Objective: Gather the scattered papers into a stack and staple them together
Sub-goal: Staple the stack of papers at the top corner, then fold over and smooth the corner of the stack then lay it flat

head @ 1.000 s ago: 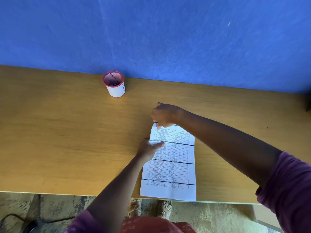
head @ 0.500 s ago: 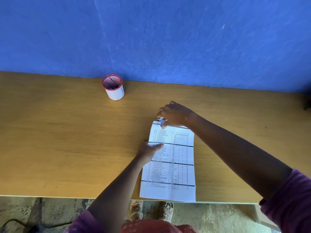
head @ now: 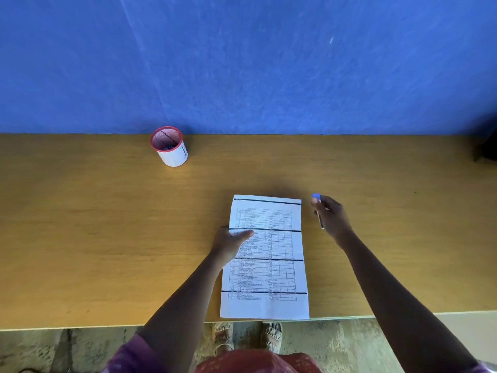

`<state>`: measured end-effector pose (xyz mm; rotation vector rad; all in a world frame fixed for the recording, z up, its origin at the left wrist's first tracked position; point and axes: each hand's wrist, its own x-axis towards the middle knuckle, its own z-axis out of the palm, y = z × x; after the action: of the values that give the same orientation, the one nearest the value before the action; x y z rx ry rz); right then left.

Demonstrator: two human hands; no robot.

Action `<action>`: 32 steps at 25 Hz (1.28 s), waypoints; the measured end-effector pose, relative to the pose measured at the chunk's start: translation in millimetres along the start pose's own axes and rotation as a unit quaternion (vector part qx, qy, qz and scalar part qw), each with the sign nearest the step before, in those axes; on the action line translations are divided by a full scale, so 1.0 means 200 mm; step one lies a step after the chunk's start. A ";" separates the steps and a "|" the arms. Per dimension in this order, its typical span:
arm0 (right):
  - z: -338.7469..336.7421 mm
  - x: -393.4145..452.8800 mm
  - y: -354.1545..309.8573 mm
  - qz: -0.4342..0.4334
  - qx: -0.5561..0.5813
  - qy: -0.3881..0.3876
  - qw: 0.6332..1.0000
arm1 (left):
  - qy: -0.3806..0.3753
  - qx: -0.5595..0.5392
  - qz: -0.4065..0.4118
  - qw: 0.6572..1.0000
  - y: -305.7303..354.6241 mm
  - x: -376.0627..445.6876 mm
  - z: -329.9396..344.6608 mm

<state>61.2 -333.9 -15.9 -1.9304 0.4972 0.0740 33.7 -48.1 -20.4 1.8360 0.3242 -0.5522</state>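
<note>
The left hand (head: 231,242) pressed flat — palm open — on the papers (head: 269,254); the right hand (head: 329,215) gripped a stapler (head: 317,208) beside them.

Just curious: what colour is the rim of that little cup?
Red, on a white cup; the head view shows it.

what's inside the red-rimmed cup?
The cup stands upright near the table's far edge. Through its mouth, a mesh wall with a dark line and a small blue thing at the bottom show. What that thing is, too small to tell.
</note>
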 end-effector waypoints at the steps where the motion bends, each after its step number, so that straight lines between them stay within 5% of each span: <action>1: -0.04 -0.01 0.07 0.015 -0.005 0.024 1.000 | 0.009 -0.003 0.002 1.000 0.01 -0.01 0.00; 9: -0.26 -0.09 0.36 0.049 -0.157 0.166 0.972 | 0.019 0.000 0.002 1.000 -0.01 0.01 0.02; 25: -0.28 -0.11 0.32 0.136 -0.271 0.187 0.934 | 0.022 -0.021 -0.010 0.999 -0.02 0.01 0.03; 29: -0.18 -0.17 0.23 0.047 -0.285 0.244 0.926 | 0.006 -0.015 -0.010 1.000 0.02 0.01 0.03; 32: -0.08 -0.19 0.20 -0.066 -0.227 0.191 0.953 | -0.025 -0.027 0.000 0.999 0.08 0.00 0.03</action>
<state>9.4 -349.1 -33.4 -2.4428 0.6461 -0.3026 40.8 -58.4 -9.2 1.7680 0.3018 -0.5841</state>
